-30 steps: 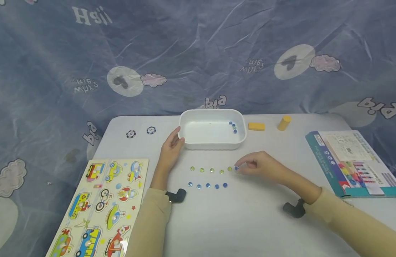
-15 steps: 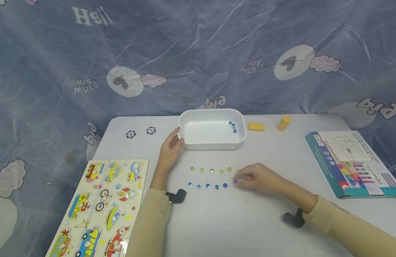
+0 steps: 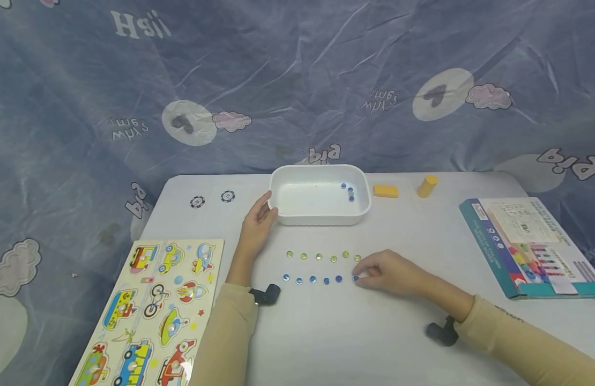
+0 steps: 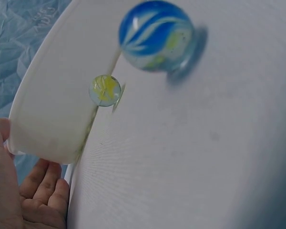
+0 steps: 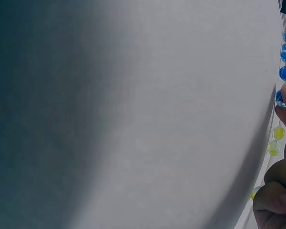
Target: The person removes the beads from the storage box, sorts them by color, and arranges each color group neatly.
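My right hand [image 3: 391,272] pinches a blue marble [image 3: 356,278] between thumb and forefinger, at the right end of a row of blue marbles [image 3: 313,279] on the table. In the right wrist view that marble [image 5: 280,98] shows at the fingertips. Above this row runs a roughly parallel row of yellow marbles [image 3: 319,257]. My left hand [image 3: 255,228] grips the front left corner of a white plastic tub [image 3: 321,220]; in the left wrist view its fingers [image 4: 45,183] lie against the tub's corner. A few marbles [image 3: 351,191] rest inside the tub, toward its right end.
A wooden vehicle puzzle board [image 3: 153,316] lies at the left. Two poker chips [image 3: 198,202] are at the back left. A yellow block [image 3: 386,191] and a yellow cylinder [image 3: 427,186] stand right of the tub. A flat cardboard box [image 3: 529,246] lies at the right.
My right hand has carried the blue marble toward me, from beside the yellow row to the blue row's end. The last yellow marble is now uncovered. The left hand keeps its place.
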`<state>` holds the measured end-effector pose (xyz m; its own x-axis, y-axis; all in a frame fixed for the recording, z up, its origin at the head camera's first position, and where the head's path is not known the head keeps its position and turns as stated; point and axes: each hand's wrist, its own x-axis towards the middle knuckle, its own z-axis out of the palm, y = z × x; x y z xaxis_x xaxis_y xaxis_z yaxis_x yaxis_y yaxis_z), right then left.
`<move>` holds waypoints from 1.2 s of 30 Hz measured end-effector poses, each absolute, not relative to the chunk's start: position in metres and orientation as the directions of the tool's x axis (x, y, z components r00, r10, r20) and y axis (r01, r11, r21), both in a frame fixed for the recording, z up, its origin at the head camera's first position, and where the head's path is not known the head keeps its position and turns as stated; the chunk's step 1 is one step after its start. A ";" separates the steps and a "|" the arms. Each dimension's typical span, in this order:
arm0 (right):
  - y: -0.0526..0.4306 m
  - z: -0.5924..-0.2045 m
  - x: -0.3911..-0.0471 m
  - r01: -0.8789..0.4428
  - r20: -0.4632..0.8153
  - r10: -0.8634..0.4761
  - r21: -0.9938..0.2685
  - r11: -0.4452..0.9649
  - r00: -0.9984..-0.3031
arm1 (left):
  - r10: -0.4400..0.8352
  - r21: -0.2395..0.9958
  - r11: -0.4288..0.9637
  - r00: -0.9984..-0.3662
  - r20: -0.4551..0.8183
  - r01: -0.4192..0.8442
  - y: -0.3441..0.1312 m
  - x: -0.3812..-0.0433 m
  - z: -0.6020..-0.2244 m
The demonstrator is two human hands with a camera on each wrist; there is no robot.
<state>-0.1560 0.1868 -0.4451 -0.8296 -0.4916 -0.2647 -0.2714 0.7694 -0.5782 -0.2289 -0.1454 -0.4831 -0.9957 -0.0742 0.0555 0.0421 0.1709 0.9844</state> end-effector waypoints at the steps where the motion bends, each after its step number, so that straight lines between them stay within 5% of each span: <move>1: 0.187 -0.445 -0.156 -0.276 -0.262 -0.492 -0.575 0.770 -0.830 | -0.075 0.985 0.170 -0.996 0.055 0.042 -0.145 -0.229 -0.483; 25: 0.185 -0.433 -0.159 -0.320 -0.212 -0.500 -0.551 0.771 -0.839 | -0.080 0.977 0.208 -0.994 0.068 0.050 -0.146 -0.230 -0.485; 36: 0.183 -0.389 -0.213 -0.459 0.072 -0.516 -0.574 0.678 -0.853 | -0.065 0.983 0.184 -0.998 0.024 0.012 -0.144 -0.224 -0.472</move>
